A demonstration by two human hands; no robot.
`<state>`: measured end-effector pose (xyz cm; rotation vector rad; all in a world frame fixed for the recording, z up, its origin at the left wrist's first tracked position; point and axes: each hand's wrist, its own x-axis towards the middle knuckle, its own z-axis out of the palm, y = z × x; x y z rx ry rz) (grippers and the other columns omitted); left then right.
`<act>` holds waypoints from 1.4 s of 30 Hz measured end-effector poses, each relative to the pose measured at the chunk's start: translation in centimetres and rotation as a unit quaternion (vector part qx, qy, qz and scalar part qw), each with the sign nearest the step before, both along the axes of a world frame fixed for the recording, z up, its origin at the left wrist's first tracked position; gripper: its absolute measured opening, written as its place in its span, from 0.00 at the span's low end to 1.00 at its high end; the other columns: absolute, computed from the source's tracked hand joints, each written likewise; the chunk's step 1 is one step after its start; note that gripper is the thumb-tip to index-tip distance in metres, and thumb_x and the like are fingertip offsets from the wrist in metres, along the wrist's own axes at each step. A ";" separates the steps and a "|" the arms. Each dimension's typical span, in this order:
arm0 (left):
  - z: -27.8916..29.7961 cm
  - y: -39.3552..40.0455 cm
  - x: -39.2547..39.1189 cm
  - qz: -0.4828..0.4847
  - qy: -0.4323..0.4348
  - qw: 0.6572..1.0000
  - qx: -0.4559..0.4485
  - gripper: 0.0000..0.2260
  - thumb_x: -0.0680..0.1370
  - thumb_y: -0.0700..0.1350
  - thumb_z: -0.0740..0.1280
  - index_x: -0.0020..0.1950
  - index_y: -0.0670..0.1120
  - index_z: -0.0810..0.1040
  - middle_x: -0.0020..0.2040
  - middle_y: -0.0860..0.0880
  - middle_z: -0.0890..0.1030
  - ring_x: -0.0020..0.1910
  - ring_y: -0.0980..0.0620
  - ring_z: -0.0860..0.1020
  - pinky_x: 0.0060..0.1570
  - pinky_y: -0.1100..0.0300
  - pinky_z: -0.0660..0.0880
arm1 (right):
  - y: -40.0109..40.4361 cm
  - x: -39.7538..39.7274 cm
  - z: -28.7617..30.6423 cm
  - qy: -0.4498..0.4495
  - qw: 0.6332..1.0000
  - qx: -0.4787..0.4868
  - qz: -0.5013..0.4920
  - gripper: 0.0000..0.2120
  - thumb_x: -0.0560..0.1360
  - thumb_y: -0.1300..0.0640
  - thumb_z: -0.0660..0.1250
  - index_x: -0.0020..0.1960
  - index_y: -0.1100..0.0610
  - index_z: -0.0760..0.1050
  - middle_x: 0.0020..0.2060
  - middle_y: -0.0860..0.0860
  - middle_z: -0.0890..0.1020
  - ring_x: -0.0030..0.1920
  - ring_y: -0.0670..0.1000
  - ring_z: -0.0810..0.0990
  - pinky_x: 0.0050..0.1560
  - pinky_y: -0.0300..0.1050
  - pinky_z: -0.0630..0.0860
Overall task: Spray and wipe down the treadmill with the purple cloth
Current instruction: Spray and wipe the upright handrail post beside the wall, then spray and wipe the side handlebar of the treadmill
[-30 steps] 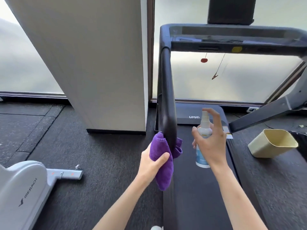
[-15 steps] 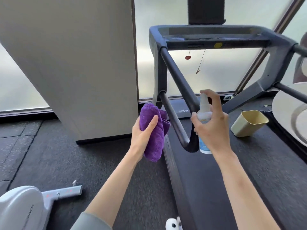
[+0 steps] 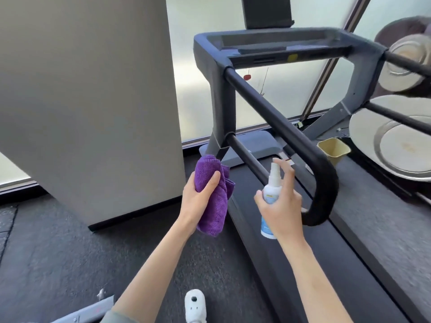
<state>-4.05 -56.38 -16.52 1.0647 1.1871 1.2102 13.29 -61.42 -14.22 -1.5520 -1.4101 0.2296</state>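
Left grip: fingers and thumb wrapped round the bunched purple terry cloth, just left of frame centre, cloth hanging down past the palm. Cloth is off the frame right now, apart from the bar, near the base of the left upright. Right grip: clamped on the small white plastic spray bottle with a pale blue label, index fingertip on top of the nozzle, ready to press. Nozzle seems aimed up and left toward the lower black bar; exact aim hard to tell.

Dark grey treadmill fills centre and right of frame: console at top, black padded looped handrail curving down right of the bottle, black belt deck running to lower right. Beige plastic bin sits on the floor at right, beyond the handrail. White slipper at bottom centre. White pillar takes the upper left.

Step, as judged: spraying the rail, wipe to follow.

Risks:
- Mist lands on the belt, not the bar, since the deck lies directly below; could leave a slick patch.
- Nozzle close to the left hand's cloth; spray may soak the cloth or hand unevenly.
- Overspray drifting up toward the console electronics if aim is raised.
- Loose hanging cloth end may snag where the bar meets the upright during the wipe.
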 end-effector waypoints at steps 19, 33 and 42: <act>-2.1 20.8 -0.6 -0.195 0.047 0.980 -0.012 0.18 0.65 0.68 0.70 0.51 0.62 0.78 0.46 0.59 0.83 0.46 0.58 0.82 0.47 0.58 0.78 | 14.3 -5.3 -3.4 0.115 0.969 -0.145 -0.163 0.35 0.71 0.67 0.66 0.66 0.34 0.61 0.38 0.51 0.77 0.33 0.62 0.80 0.39 0.60 0.80; -4.1 33.5 -5.1 -0.395 0.065 0.916 -0.010 0.16 0.66 0.65 0.71 0.51 0.63 0.77 0.46 0.59 0.83 0.46 0.57 0.82 0.46 0.59 0.79 | 21.7 -13.9 -6.2 0.115 0.858 -0.148 -0.479 0.32 0.71 0.66 0.65 0.66 0.39 0.62 0.34 0.50 0.76 0.34 0.59 0.77 0.36 0.54 0.77; -4.5 35.2 -5.4 -0.436 0.078 0.896 -0.024 0.20 0.66 0.66 0.72 0.53 0.58 0.77 0.46 0.58 0.83 0.44 0.60 0.82 0.40 0.68 0.76 | 24.8 -12.9 -7.0 0.062 0.840 -0.184 -0.507 0.31 0.72 0.64 0.67 0.69 0.45 0.62 0.39 0.52 0.78 0.39 0.55 0.72 0.38 0.47 0.68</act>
